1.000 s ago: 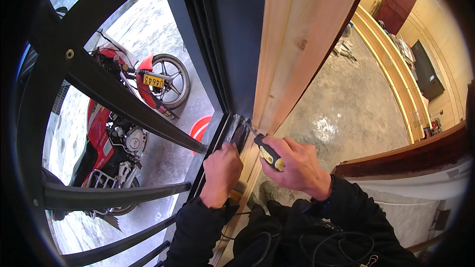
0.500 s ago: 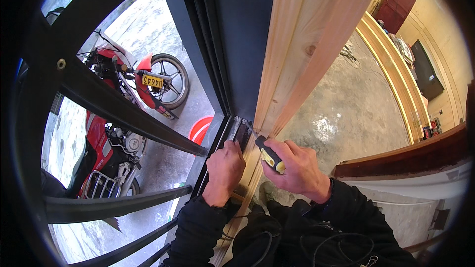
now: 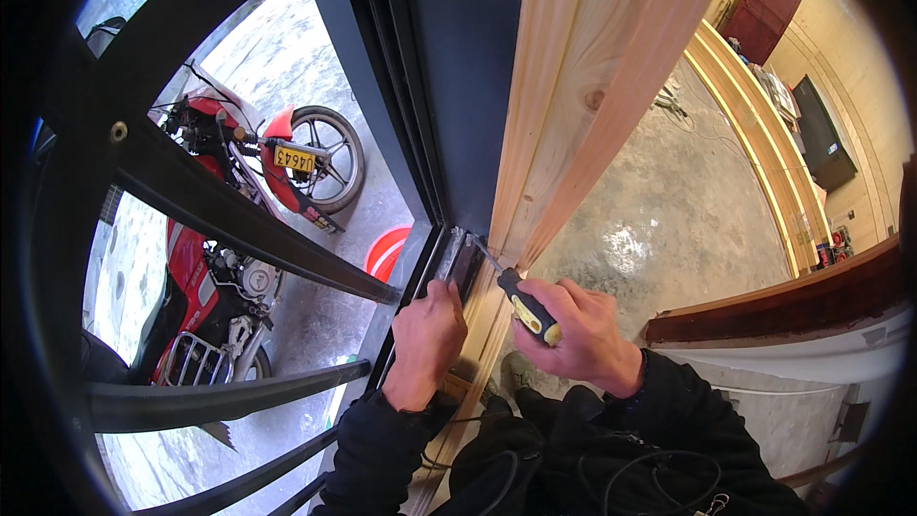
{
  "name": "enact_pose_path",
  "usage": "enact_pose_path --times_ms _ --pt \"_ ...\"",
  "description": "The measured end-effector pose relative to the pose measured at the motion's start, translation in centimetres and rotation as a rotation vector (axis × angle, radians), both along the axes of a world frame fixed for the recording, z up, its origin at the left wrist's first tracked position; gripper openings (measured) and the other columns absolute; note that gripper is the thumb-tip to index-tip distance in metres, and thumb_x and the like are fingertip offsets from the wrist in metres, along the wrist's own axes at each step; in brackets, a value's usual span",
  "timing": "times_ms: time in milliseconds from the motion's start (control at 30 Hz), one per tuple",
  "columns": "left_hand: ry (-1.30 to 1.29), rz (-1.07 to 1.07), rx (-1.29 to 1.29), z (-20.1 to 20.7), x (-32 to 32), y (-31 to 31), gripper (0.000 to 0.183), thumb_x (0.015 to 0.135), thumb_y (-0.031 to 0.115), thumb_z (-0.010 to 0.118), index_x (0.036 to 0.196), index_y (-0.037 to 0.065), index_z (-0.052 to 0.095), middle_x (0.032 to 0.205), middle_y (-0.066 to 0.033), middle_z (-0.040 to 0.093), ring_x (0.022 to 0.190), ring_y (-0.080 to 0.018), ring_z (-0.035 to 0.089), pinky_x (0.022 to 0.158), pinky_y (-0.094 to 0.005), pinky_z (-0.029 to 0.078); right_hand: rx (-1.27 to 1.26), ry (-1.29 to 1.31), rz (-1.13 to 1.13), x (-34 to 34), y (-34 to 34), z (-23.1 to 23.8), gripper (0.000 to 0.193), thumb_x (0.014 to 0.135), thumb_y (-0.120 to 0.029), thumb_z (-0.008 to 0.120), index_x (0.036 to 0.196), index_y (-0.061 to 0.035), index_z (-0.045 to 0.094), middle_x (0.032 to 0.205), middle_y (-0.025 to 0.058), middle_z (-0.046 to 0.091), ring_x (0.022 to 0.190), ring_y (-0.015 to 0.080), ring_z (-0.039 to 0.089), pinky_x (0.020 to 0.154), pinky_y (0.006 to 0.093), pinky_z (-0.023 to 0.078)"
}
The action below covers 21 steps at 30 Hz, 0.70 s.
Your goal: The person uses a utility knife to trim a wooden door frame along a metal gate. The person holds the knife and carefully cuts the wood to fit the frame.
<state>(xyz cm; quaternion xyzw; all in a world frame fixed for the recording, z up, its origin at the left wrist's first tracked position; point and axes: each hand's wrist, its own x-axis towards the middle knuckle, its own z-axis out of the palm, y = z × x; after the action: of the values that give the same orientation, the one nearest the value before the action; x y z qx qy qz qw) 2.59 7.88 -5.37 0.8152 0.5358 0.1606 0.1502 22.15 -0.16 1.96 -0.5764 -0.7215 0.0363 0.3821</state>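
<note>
In my right hand (image 3: 583, 339) is a screwdriver (image 3: 528, 309) with a black and yellow handle. Its thin shaft points up and left, and the tip reaches the lower corner of the dark window frame (image 3: 468, 105), at the sill. My left hand (image 3: 427, 342) is closed with the thumb side up, resting at the sill just left of the wooden trim. A dark narrow strip (image 3: 466, 266) lies right by its fingertips; whatever the fingers pinch is hidden.
Pale wooden trim (image 3: 573, 96) runs along the frame's right side. Black bars (image 3: 248, 225) cross the left, with a red motorcycle (image 3: 196, 287) and a red bucket (image 3: 386, 250) beyond them. Long boards (image 3: 755, 148) lie on the concrete floor (image 3: 626, 210) at right.
My right hand and the screwdriver handle have shifted slightly right and down, with the tip staying near the corner. My left hand has slid a little down and left.
</note>
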Motion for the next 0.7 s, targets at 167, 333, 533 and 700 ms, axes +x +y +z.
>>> enact_pose_path --times_ms 167,333,533,700 --pt "0.084 -0.025 -0.108 2.4 -1.0 -1.4 0.031 0.108 0.029 0.047 0.093 0.004 0.055 0.066 -0.0238 0.068 0.061 -0.046 0.068 0.057 -0.0588 0.052 0.057 0.022 0.02 1.0 -1.0 0.7 0.046 0.074 -0.016 0.084 0.116 -0.0059 0.068 0.079 0.0076 0.064 0.059 0.0253 0.064 0.054 0.0344 0.051" --pt "0.121 -0.221 -0.143 3.3 -1.2 -3.3 0.027 0.105 0.03 0.053 0.092 0.007 0.056 0.067 -0.0214 0.067 0.062 -0.0456 0.067 0.057 -0.057 0.052 0.13 0.061 0.043 1.7 -1.7 1.4 0.046 0.073 -0.012 0.083 0.115 -0.0044 0.068 0.076 0.0073 0.062 0.057 0.0235 0.062 0.053 0.0334 0.05" --pt "0.087 -0.207 -0.013 3.3 -1.3 -3.9 0.028 0.102 0.031 0.059 0.086 0.008 0.057 0.061 -0.0178 0.063 0.059 -0.0441 0.065 0.054 -0.0548 0.051 0.103 0.042 0.063 2.2 -2.2 1.4 0.046 0.072 -0.013 0.083 0.114 -0.0031 0.068 0.076 0.0076 0.062 0.056 0.0218 0.06 0.053 0.0328 0.049" --pt "0.056 -0.02 -0.033 4.0 -2.4 -2.9 0.029 0.102 0.03 0.06 0.085 0.007 0.059 0.064 -0.0206 0.065 0.06 -0.0458 0.064 0.056 -0.0563 0.05 0.047 0.054 0.067 2.1 -2.2 0.8 0.044 0.073 -0.013 0.083 0.114 -0.0035 0.068 0.077 0.008 0.063 0.057 0.0233 0.062 0.054 0.0332 0.05"
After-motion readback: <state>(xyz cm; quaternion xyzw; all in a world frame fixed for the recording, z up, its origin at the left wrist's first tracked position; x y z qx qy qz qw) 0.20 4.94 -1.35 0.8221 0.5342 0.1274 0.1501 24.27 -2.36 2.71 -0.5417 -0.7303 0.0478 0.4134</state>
